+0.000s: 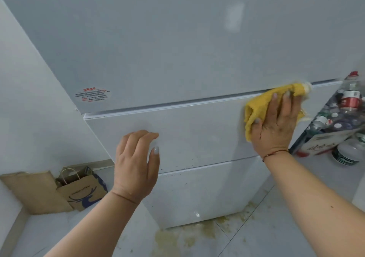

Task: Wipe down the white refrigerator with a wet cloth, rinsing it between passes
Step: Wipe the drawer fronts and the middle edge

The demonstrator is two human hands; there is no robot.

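The white refrigerator [177, 59] fills most of the view, with a big door on top and two drawer fronts under it. The right hand [276, 122] lies flat with its fingers spread out, pressing a yellow cloth [256, 108] against the top right part of the upper drawer front, just under the gap below the big door. The cloth is bunched up and peeks out around the fingers. A thin red string [274, 154] goes around the right wrist. The left hand [136, 163] is well apart from the right one, in front of the left side of the same drawer front, with loose, bent fingers and nothing in it. A small sticker with red writing [92, 95] sits low on the big door. A brown paper bag [83, 189] stands on the floor [256, 237] to the left. Yellow-brown stains [187, 235] mark the floor by the refrigerator's bottom. Plastic bottles [343, 106] are piled up on the right.
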